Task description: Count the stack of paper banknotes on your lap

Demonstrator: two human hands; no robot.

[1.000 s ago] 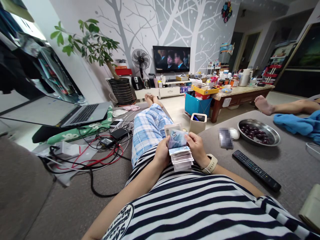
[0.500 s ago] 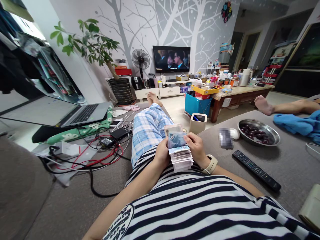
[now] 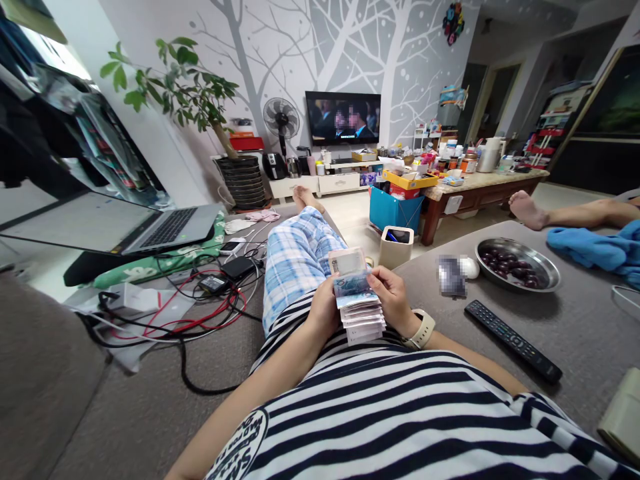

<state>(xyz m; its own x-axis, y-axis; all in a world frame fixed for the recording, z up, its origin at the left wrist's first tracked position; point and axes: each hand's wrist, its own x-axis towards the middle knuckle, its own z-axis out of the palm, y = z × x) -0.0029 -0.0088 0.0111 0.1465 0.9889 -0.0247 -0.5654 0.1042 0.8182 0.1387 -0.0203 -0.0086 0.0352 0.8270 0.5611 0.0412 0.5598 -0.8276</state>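
Note:
Between my hands, above my lap, is a stack of banknotes (image 3: 361,313), its lower ends fanned toward me. My left hand (image 3: 324,308) is closed on the stack's left side. My right hand (image 3: 393,293) pinches the right edge of a blue note near the top, thumb on its face. That blue note is bent and blurred, and a paler note (image 3: 347,262) stands up behind it. Most of my left fingers are hidden by the notes. A pale watch (image 3: 424,329) is on my right wrist.
On the sofa to my right lie a remote control (image 3: 513,340), a steel bowl (image 3: 550,272) of dark round fruit and a white round object (image 3: 469,268). Tangled cables (image 3: 175,327) and a laptop (image 3: 170,227) sit left. A small bin (image 3: 396,253) stands beyond my hands. Another person's foot (image 3: 528,209) rests at right.
The blue note at the top of the stack has folded down toward me, showing more of the paler note behind it. Both hands stay in nearly the same place.

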